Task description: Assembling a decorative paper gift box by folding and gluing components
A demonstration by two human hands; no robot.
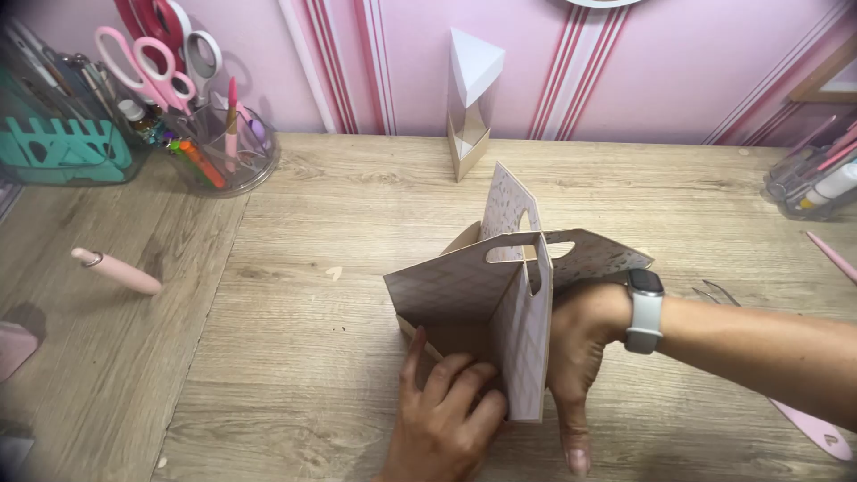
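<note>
A paper box (464, 299), half folded, stands near the middle of the wooden bench (295, 375). Its flaps are pale with a fine pattern, and two of them have a handle slot cut near the top. One flap stands up at the back, another lies open toward the right.

The left hand (446, 419) comes from the bottom edge. Its fingers (469, 393) are spread and press flat on the low front part of the box, beside the upright front panel. The right hand (580, 348) comes from the right, with a watch (644, 311) on the wrist. It lies against the right side of this panel, the thumb pointing toward the camera; its other fingers are hidden behind the paper, so I cannot tell if they grip anything.

Behind the box a tall triangular box (470, 98) stands at the pink wall. At the far left there are a clear pot (241, 170) with scissors (147, 62) and pens, and a pink tool (116, 270) lies on the bench.
</note>
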